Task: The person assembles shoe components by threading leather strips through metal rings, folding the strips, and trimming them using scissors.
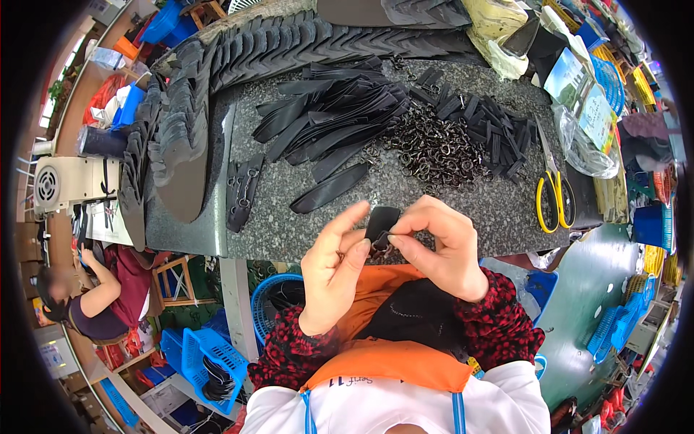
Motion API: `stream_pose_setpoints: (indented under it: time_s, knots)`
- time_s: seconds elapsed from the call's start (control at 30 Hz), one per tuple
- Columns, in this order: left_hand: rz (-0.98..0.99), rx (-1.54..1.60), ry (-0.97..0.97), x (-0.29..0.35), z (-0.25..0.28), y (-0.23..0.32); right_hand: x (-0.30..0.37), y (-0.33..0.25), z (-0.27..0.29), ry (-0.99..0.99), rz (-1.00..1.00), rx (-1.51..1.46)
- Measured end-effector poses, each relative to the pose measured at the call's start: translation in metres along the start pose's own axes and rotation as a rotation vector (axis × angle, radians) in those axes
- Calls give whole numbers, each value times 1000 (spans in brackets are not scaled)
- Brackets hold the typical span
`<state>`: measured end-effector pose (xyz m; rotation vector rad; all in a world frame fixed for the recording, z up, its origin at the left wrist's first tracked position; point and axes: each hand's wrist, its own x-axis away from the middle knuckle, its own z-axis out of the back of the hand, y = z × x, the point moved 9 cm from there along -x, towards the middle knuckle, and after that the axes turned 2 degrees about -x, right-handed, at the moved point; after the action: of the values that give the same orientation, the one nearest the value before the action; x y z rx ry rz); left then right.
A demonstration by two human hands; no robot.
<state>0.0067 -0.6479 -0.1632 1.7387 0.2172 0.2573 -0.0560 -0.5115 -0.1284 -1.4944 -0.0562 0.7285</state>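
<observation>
Over the near edge of the stone-topped table, my left hand (332, 267) and my right hand (441, 246) meet at a black strap piece (383, 219). The left thumb and fingers pinch its left side. At its lower right, the right thumb and forefinger grip the same piece. A small dark part lies between the fingertips; its kind is hidden. Just beyond are a heap of black straps (340, 119), a heap of small metal rings and buckles (437, 148) and a heap of short black strips (502, 130). One loose strap (329, 189) lies nearest my hands.
Yellow-handled scissors (553, 199) lie at the table's right side. Rows of overlapping black soles (181, 173) line the left and far sides. A strap with a chain (244, 192) lies left. Blue baskets (213, 372) stand below, and another person (94, 293) sits at left.
</observation>
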Motion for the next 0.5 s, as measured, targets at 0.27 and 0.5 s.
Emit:
stream_pose_setpoints:
  time_s: [0.27, 0.5]
  knots:
    - [11, -100, -117, 1, 6, -18, -2, -15, 1, 62, 66, 214]
    - [106, -64, 107, 3, 10, -16, 9, -15, 1, 155, 84, 333]
